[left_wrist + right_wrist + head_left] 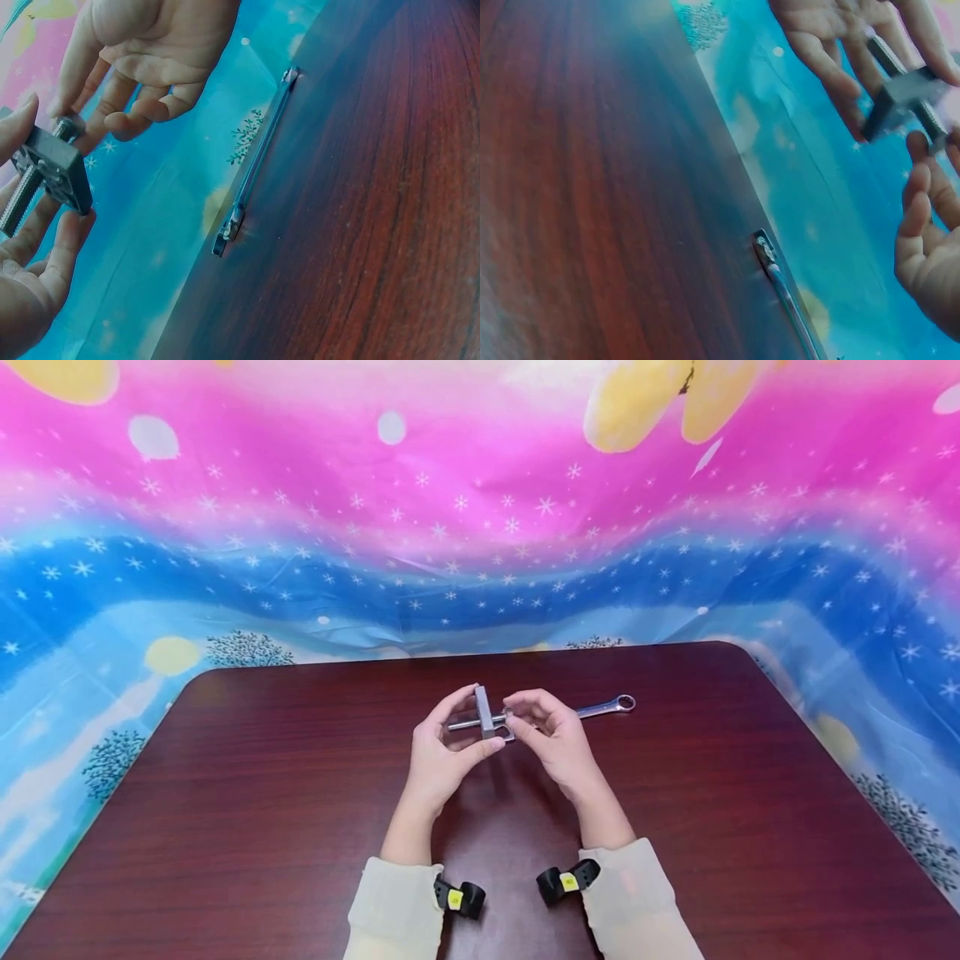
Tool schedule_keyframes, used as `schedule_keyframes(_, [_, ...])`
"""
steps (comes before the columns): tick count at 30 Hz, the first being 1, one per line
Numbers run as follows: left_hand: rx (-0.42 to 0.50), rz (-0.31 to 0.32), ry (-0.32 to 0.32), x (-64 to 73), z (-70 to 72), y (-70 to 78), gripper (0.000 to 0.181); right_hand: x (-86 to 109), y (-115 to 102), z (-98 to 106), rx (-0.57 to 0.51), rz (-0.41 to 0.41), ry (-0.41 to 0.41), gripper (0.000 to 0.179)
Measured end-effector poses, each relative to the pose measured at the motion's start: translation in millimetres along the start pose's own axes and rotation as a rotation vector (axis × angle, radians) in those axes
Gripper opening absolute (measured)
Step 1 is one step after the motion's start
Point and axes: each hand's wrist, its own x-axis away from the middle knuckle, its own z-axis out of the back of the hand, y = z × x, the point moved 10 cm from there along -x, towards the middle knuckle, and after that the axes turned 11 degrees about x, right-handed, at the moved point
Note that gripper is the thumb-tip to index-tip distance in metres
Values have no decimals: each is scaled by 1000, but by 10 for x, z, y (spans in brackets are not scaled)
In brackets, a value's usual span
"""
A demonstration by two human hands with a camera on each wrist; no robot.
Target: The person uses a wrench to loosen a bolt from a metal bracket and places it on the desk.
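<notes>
My left hand [438,756] holds a small grey metal block [484,712] by its edges, thumb at the near end and fingers at the far end. A threaded bolt [21,201] passes through the block and sticks out on both sides. With thumb and fingertips, my right hand [558,743] pinches the bolt's head end, seen also in the right wrist view beside the block [904,97]. A chrome combination wrench [606,706] lies on the table behind the right hand, its middle hidden by that hand; the whole wrench [262,154] shows in the left wrist view.
The dark red-brown wooden table [300,827] has rounded far corners. A patterned pink and blue cloth [480,552] hangs around its far side and both sides. Black straps with small devices are worn at both wrists.
</notes>
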Motion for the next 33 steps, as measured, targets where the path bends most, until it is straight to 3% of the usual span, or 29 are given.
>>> schedule_keyframes(6, [-1, 7, -3, 0, -5, -8, 71, 11, -20, -1, 12, 37, -45, 35])
schedule_keyframes(18, [6, 11, -6, 1, -21, -11, 72, -7, 23, 31, 8, 0, 36, 20])
schedule_keyframes(25, [8, 7, 14, -1, 13, -13, 71, 3, -50, 3, 33, 52, -5, 35])
schedule_keyframes(33, [-2, 16, 6, 4, 1, -15, 69, -4, 37, 50, 47, -28, 38, 21])
